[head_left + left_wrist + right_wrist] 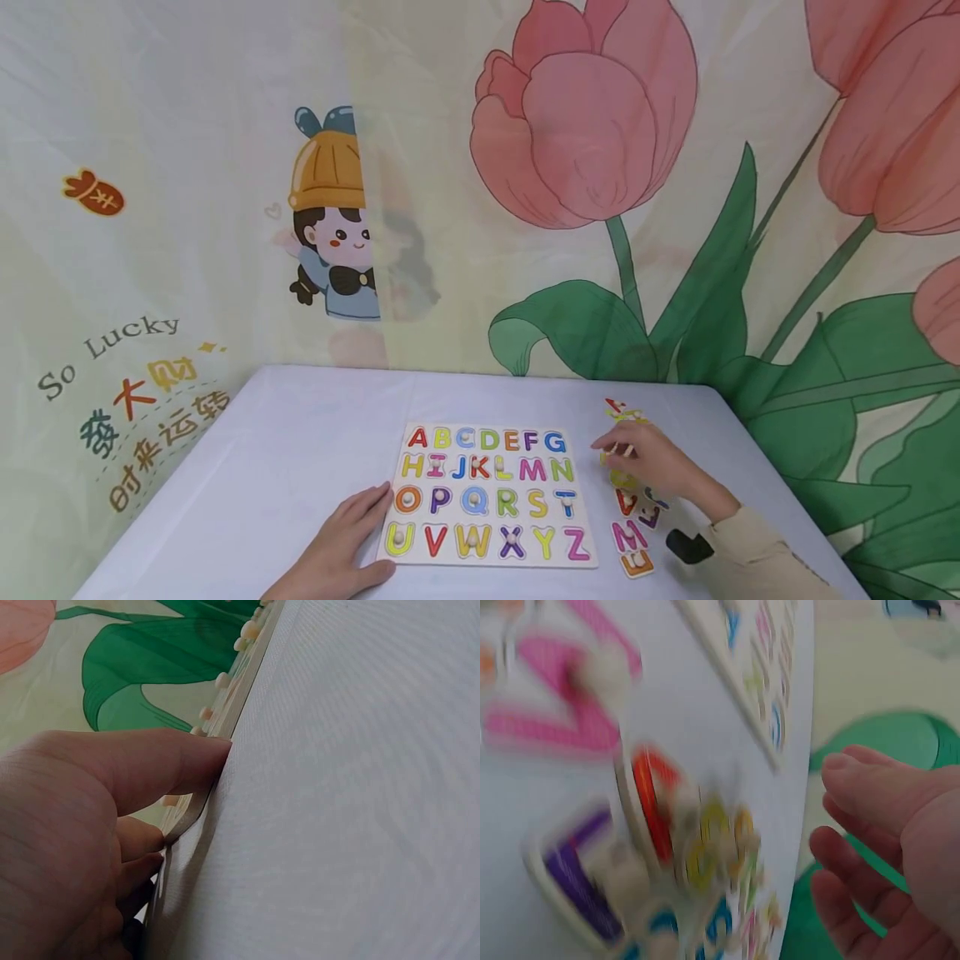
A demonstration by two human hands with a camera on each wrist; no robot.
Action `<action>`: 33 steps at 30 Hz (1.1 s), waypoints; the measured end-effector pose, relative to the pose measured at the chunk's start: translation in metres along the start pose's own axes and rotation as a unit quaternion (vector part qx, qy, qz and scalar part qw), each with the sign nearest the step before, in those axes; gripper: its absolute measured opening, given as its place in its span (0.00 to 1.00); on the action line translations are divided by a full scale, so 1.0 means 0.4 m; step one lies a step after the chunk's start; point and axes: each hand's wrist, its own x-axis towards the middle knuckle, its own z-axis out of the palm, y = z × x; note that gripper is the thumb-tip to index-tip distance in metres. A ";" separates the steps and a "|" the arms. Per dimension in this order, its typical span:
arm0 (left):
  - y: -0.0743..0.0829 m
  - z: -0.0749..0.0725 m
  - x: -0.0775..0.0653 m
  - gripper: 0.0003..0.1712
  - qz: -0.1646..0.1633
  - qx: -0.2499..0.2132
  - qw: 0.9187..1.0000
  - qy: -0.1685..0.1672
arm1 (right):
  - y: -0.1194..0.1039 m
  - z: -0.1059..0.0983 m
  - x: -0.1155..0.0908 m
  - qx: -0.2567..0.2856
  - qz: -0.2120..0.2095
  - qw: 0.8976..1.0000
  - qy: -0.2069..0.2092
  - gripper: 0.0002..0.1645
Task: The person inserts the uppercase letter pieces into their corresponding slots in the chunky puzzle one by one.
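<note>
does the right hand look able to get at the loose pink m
Probably yes: the right hand looks empty, and the loose pink M lies uncovered beside the board, its knob exposed.

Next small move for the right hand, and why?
Probably lower the right hand and pinch one of the loose letters by its knob. The hand hangs over them, apparently empty in the right wrist view, and the left hand touches the left edge of the letter board, which should help steady it.
</note>
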 end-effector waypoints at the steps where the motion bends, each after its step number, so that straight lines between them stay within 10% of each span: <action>1: -0.003 0.004 0.001 0.54 0.010 0.008 1.000 0.010 | 0.017 -0.014 0.003 -0.013 0.005 1.000 0.011 0.15; 5: -0.017 0.020 0.001 0.53 0.034 0.039 0.997 0.055 | 0.077 -0.046 0.017 -0.041 0.033 0.998 0.032 0.15; 21: -0.017 0.022 -0.003 0.52 0.032 0.047 0.997 0.053 | 0.166 -0.025 0.078 -0.057 0.058 0.996 -0.032 0.10; 33: 0.003 -0.004 -0.003 0.53 0.019 0.027 0.999 0.019 | 0.177 -0.015 0.082 -0.067 0.064 0.996 0.007 0.09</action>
